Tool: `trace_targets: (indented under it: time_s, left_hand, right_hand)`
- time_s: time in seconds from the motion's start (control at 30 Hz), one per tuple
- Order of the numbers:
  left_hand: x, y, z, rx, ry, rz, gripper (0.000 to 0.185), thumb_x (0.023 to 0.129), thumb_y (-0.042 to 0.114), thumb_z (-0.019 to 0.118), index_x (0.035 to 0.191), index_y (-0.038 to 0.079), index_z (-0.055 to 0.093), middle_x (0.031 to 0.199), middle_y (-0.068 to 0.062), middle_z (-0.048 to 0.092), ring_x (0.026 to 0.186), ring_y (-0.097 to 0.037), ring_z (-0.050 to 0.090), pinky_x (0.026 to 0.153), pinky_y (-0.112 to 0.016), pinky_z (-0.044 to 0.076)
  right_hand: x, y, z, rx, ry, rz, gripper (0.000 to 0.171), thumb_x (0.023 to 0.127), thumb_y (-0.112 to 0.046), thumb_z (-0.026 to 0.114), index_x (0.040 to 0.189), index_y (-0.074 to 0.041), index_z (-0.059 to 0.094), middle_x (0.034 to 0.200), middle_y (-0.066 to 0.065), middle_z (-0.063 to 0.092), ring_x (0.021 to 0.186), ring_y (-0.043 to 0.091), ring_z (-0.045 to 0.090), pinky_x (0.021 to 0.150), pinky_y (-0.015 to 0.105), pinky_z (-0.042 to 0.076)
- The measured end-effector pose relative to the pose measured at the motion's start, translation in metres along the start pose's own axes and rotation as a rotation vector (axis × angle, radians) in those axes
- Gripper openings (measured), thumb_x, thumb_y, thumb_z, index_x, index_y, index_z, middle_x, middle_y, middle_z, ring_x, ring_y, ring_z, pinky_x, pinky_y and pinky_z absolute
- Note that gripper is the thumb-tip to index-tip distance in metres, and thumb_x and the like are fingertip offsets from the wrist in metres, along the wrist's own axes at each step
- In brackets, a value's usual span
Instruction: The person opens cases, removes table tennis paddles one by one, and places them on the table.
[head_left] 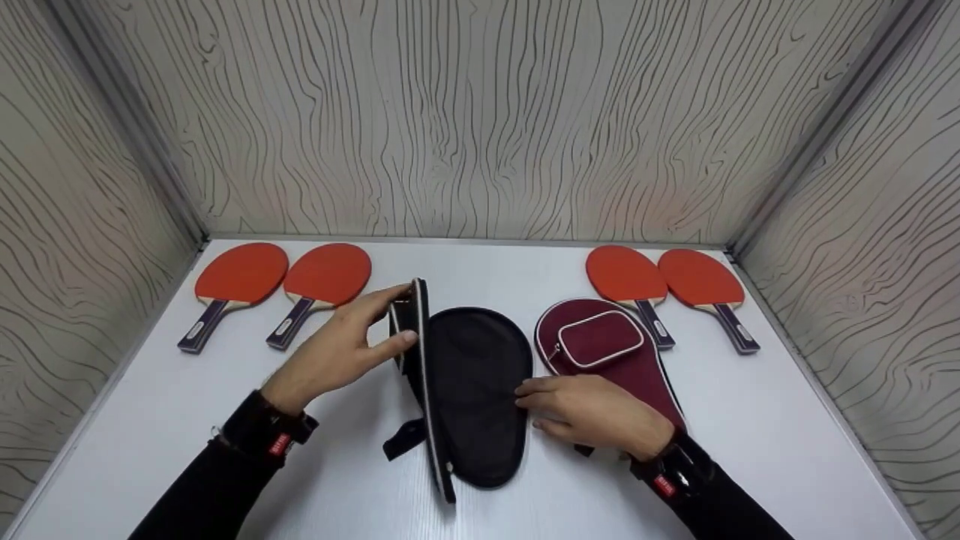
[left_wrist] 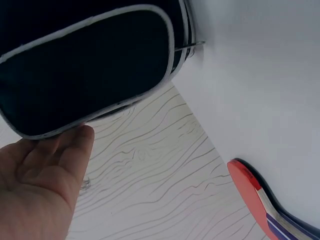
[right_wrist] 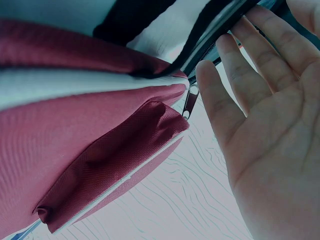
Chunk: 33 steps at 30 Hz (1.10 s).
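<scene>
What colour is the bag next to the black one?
Dark red, a maroon case with pale piping round its front pocket. It shows best in the head view.

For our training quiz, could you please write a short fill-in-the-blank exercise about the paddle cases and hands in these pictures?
1. The left hand holds up the open flap of the ____ paddle case.
2. The right hand rests with straight fingers between the black case and the ____ paddle case.
3. The number of red table tennis paddles lying on the white table is ____.

Missing words: black; maroon; four
</scene>
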<state>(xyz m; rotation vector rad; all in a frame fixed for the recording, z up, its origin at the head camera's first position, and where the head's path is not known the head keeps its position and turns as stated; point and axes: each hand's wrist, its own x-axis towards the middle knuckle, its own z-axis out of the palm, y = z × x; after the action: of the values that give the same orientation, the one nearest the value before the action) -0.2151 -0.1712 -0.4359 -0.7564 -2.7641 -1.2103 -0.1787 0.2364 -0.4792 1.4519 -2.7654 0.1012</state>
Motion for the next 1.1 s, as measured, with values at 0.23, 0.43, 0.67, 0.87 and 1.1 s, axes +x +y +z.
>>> trace_targets:
  time_s: [0.23,0.43,0.67,0.87,1.1]
  left_hand:
    - [0.011,0.005,0.022,0.113,-0.001,0.026,0.104,0.096,0.040,0.098,0.181,0.012,0.044,0.178,-0.010,0.059,0.166,-0.033,0.058,0.139,-0.059,0.049]
    - [0.021,0.007,0.043,0.181,0.009,0.085,0.105,0.093,0.016,0.095,0.182,0.013,0.038,0.170,-0.014,0.061,0.152,-0.032,0.065,0.126,-0.054,0.060]
    - [0.036,0.013,0.059,0.361,-0.018,0.147,0.105,0.100,0.014,0.094,0.186,0.013,0.032,0.161,-0.021,0.065,0.141,-0.039,0.071,0.111,-0.054,0.069]
    - [0.048,0.017,0.064,0.460,-0.096,0.196,0.089,0.108,0.013,0.086,0.184,0.013,0.039,0.166,-0.024,0.064,0.148,-0.045,0.069,0.115,-0.059,0.068]
    - [0.057,0.016,0.069,0.547,-0.218,0.198,0.077,0.110,0.011,0.082,0.180,0.011,0.048,0.171,-0.024,0.063,0.156,-0.049,0.064,0.127,-0.064,0.059]
  right_hand:
    - [0.000,0.000,0.000,-0.011,0.022,-0.010,0.035,0.110,-0.017,0.075,0.143,-0.015,0.084,0.147,-0.001,0.085,0.144,0.015,0.077,0.115,0.037,0.068]
    - [0.000,-0.001,0.000,-0.014,0.021,-0.007,0.034,0.110,-0.016,0.074,0.143,-0.016,0.085,0.147,-0.001,0.084,0.143,0.015,0.078,0.115,0.036,0.068]
    - [0.000,0.001,-0.002,-0.011,0.004,-0.014,0.035,0.110,-0.016,0.074,0.144,-0.016,0.084,0.148,-0.001,0.084,0.143,0.015,0.077,0.115,0.037,0.068]
    - [-0.003,0.004,-0.007,-0.032,0.021,-0.037,0.035,0.111,-0.017,0.075,0.145,-0.018,0.084,0.149,-0.001,0.083,0.142,0.016,0.077,0.116,0.038,0.068]
    - [-0.005,0.007,-0.011,-0.061,0.017,-0.032,0.035,0.112,-0.019,0.075,0.147,-0.015,0.083,0.150,0.000,0.083,0.144,0.016,0.077,0.118,0.037,0.067]
